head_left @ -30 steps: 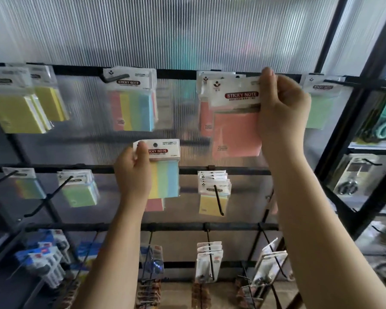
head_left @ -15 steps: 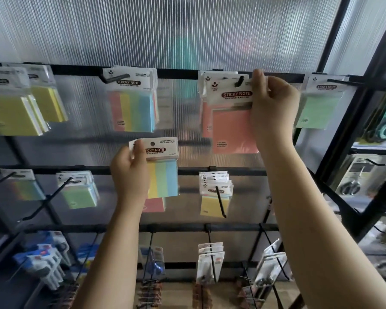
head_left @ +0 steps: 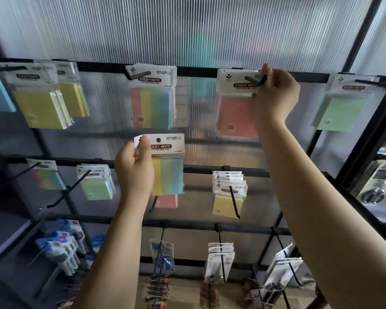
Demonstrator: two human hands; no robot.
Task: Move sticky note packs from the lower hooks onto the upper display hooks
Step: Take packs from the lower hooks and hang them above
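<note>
Head view: right hand [head_left: 276, 94] raised at 1 o'clock, fingers pinched on the header card of the pink sticky note pack [head_left: 237, 112], card already threaded on the upper hook [head_left: 254, 80] of the top rail [head_left: 198, 71]. Left hand [head_left: 134, 172] near centre, thumb and fingers clamped on the left edge of a multicolour sticky note pack [head_left: 167, 168], held free just below the multicolour packs [head_left: 152, 101] hanging at 12 o'clock. At 4 o'clock of that held pack, yellow packs [head_left: 228, 195] stacked on a lower hook [head_left: 234, 201].
</note>
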